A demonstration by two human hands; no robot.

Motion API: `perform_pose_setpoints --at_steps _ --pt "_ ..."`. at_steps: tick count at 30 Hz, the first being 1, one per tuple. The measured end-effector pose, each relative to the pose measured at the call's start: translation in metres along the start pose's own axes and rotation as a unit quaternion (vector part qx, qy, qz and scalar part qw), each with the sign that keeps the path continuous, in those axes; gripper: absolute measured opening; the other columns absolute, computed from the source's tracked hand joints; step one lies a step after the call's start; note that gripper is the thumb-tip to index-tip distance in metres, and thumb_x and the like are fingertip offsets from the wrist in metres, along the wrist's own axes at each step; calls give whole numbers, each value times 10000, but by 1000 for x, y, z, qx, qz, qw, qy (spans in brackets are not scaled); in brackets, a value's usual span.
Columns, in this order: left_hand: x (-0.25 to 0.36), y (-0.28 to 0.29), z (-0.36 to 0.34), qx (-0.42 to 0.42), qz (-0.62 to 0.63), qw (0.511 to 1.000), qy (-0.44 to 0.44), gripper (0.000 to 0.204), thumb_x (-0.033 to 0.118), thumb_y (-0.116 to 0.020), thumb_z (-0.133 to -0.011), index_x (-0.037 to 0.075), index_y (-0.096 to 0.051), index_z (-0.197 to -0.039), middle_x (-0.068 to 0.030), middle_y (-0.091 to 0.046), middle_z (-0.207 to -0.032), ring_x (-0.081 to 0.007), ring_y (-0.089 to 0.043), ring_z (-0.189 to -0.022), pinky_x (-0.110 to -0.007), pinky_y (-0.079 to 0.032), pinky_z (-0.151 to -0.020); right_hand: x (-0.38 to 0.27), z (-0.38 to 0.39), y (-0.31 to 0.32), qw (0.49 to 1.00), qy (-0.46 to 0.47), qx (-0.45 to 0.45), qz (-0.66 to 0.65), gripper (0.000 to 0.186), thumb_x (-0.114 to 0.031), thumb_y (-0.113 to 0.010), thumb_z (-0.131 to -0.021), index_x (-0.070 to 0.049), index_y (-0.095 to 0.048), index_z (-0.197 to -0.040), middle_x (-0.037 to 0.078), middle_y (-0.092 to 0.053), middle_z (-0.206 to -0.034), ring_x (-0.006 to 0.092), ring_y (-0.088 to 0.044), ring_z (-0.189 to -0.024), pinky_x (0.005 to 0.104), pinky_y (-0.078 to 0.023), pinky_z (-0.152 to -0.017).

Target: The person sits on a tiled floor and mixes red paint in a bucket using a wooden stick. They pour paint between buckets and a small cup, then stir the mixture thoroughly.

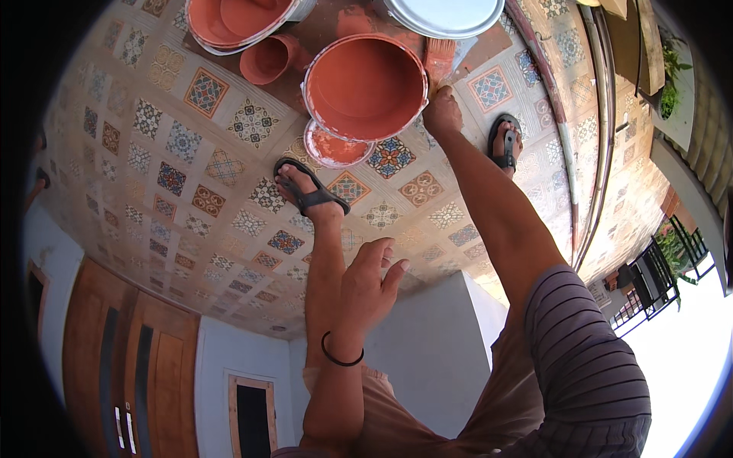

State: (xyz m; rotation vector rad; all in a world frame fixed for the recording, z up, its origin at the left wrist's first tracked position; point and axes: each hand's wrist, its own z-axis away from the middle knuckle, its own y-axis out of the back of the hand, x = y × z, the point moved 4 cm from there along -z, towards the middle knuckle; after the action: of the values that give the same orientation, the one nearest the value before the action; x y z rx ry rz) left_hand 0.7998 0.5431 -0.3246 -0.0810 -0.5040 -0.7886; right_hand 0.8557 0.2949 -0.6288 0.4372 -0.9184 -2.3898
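Observation:
My right hand (443, 114) is closed round the handle of a paintbrush (440, 56), whose bristles are coated in red-brown paint and point away from me. It sits just outside the right rim of an open paint bucket (365, 50), which holds the same red-brown paint. My left hand (371, 284) hangs in the air over the floor near my left leg, fingers loosely bent and apart, with nothing in it. A paint-smeared round lid (336, 149) lies partly under the bucket's near side.
Beyond stand a second paint bucket (201, 44), a small paint-coated cup (264, 60) and a pail with a pale lid (450, 14). Under them lies a paint-stained brown sheet (489, 50). My sandalled feet flank the bucket on patterned tiles. Long pipes (561, 130) run along the right.

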Motion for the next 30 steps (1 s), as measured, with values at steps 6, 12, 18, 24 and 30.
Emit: perform_pose_setpoints --at_steps 6,12,18,24,30 --pt "4 -10 -10 21 95 991 -93 437 222 -768 -1012 -8 -616 -1352 -192 -709 -1165 -295 -708 -982 -404 -588 -838 35 -5 18 994 58 -27 84 465 -337 -643 -970 31 -589 -1250 328 -671 -1313 504 -705 -1134 561 -558 -972" --pt "5 -17 -20 20 118 988 -94 445 219 -769 -1004 -18 -613 -1346 -203 -706 -1168 -313 -710 -991 -423 -580 -868 62 85 115 972 191 91 100 278 -281 -616 -1040 -116 -709 -1243 223 -721 -1138 424 -713 -1041 489 -512 -1032" --pt "4 -23 -22 30 125 986 -109 446 202 -780 -997 -27 -632 -1350 -178 -716 -1135 -256 -713 -978 -369 -584 -845 3 138 177 930 363 37 42 273 -297 -593 -1120 -57 -653 -1237 161 -703 -1015 387 -731 -911 483 -596 -795" --pt "2 -22 -22 48 133 982 -127 441 205 -786 -990 -31 -637 -1332 -193 -725 -1107 -277 -727 -967 -390 -591 -838 -55 107 192 852 442 46 278 246 -311 -636 -1090 -71 -603 -1044 142 -689 -955 362 -744 -790 493 -600 -651" --pt "3 -24 -15 53 151 979 -126 391 175 -792 -965 -15 -620 -1261 -202 -706 -1102 -344 -711 -974 -449 -578 -851 -61 113 202 831 441 11 340 226 -283 -618 -1085 -58 -625 -1068 154 -708 -952 354 -754 -781 479 -603 -675"
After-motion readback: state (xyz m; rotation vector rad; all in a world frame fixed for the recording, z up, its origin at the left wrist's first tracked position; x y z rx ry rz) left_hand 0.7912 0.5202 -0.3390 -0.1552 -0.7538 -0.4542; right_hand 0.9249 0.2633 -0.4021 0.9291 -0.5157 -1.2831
